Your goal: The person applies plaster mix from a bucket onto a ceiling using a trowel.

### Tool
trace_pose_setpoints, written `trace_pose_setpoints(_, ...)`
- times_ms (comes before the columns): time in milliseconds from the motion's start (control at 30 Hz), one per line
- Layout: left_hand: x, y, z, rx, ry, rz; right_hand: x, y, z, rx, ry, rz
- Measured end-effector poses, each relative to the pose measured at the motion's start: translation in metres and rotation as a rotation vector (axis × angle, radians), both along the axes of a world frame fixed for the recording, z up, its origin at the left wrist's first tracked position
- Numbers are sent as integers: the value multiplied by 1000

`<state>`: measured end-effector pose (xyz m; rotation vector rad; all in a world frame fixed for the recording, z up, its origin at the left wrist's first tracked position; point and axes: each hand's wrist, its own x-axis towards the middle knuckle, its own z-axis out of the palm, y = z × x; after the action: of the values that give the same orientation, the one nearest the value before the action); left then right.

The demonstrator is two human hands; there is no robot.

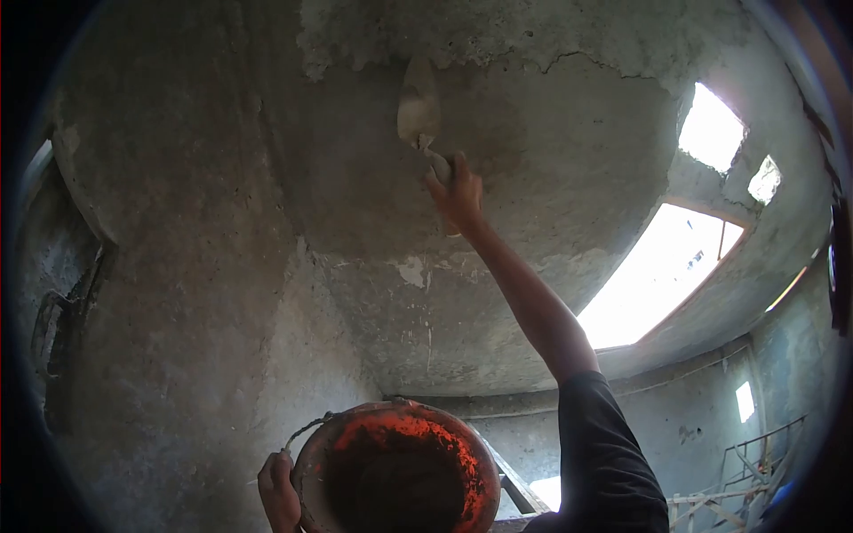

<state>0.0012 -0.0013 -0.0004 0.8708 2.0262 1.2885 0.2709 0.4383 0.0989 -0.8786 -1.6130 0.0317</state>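
Observation:
Raised in the upper middle, my right hand (pixel 458 197) is closed round the handle of a trowel (pixel 418 107). The trowel's pale blade points up, against or close to the grey plaster (pixel 551 133); whether it touches cannot be told. Rough, broken-edged plaster (pixel 498 31) lies above the blade's tip. Low in the view, my left hand (pixel 280 491) is closed at the left side of an orange-red bucket (pixel 487 480), by its wire handle. The bucket's rim is caked with mortar, and its inside is too dark to make out.
Bright window openings (pixel 662 275) show on the right, with smaller holes (pixel 712 129) above. Metal scaffolding (pixel 755 471) stands at the lower right. A corner in the wall (pixel 178 293) runs down the left, with a recess (pixel 53 293) at the far left.

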Motion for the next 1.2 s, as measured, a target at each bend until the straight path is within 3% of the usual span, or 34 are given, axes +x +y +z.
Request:
trace_pose_setpoints(67,2,1,9,-18,19,-63,15,-12,-4,73,4,7)
trace_pose_setpoints(167,5,2,12,-30,21,-39,38,-20,-3,-15,-26,-149)
trace_pose_setpoints(233,5,1,10,-35,18,-42,51,-3,-4,202,-11,-349)
trace_pose_setpoints(333,2,0,-1,-5,6,5,66,25,11,242,-9,-400)
trace_pose_setpoints(500,3,3,7,14,10,-61,72,41,40,144,29,-398)
trace_pose_setpoints(667,2,4,8,-23,23,-51,73,51,27,144,-65,-388)
trace_pose_setpoints(733,3,4,8,-30,32,-52,66,42,8,15,-214,-281)
trace_pose_setpoints(867,3,5,8,-24,19,-56,63,24,-6,27,-275,-117)
trace_pose_setpoints(967,4,5,8,-12,27,-58,72,25,-2,123,-217,-145)
trace_pose_setpoints(1033,3,3,6,-5,11,-51,78,24,16,18,-82,-344)
trace_pose_setpoints(1200,2,4,5,-20,17,-49,81,50,18,66,-72,-426)
